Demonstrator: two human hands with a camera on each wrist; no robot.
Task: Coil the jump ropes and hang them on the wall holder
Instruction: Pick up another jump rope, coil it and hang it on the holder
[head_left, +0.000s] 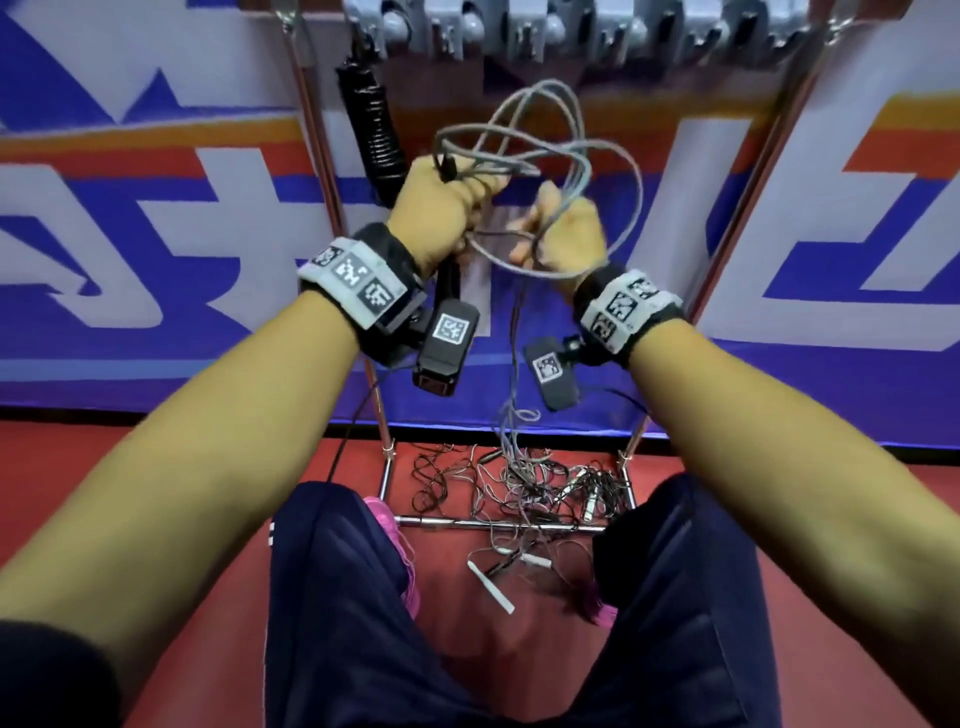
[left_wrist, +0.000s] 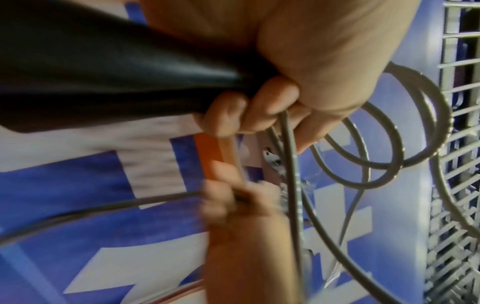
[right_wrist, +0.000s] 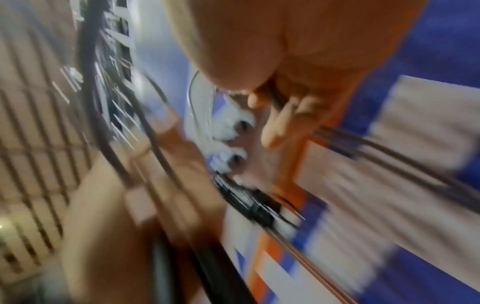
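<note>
A tangle of thin dark and grey ropes (head_left: 519, 488) lies on the floor at six o'clock from the hands, draped across a chrome rack bar (head_left: 498, 526). At eleven o'clock a tightly coiled black rope (head_left: 376, 130) hangs below the grey wall holder (head_left: 571, 26). The floor (head_left: 182, 467) is red, and a glossy blue, white and orange banner (head_left: 156, 234) stands behind. The left hand (head_left: 441, 202) clenches its fingers round a smooth black handle (left_wrist: 103, 82) and loose loops of ribbed grey rope (head_left: 587, 156). The right hand (head_left: 566, 234) curls its fingers round the strands.

No readable text, banner (head_left: 156, 234) characters cropped, illegible
</note>
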